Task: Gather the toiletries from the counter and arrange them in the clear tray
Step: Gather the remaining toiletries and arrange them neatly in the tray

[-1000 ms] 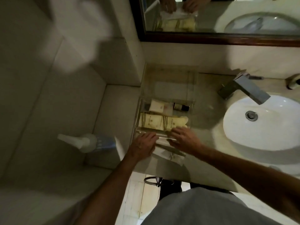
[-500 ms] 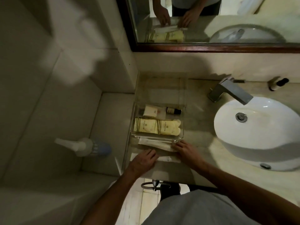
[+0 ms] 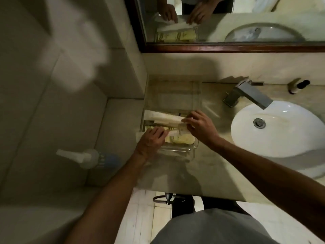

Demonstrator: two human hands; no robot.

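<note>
A clear tray (image 3: 186, 153) sits on the counter at the left of the sink. Cream tubes with brown stripes (image 3: 182, 139) lie inside it. My right hand (image 3: 200, 127) pinches the right end of long white packets (image 3: 165, 118) held over the tray's far part. My left hand (image 3: 152, 140) grips another white packet (image 3: 173, 133) above the tray's near left side. Both hands hover over the tray. The small items at the tray's back are hidden under the packets.
A white basin (image 3: 281, 131) and a square metal tap (image 3: 249, 94) stand to the right. A small dark-capped bottle (image 3: 298, 86) lies by the back wall. A dark-framed mirror (image 3: 228, 47) hangs above. A blurred spray bottle (image 3: 88, 158) sits on the ledge at left.
Both hands have lifted the white packets off the counter's front edge and carried them up over the tray. The camera has tilted slightly.
</note>
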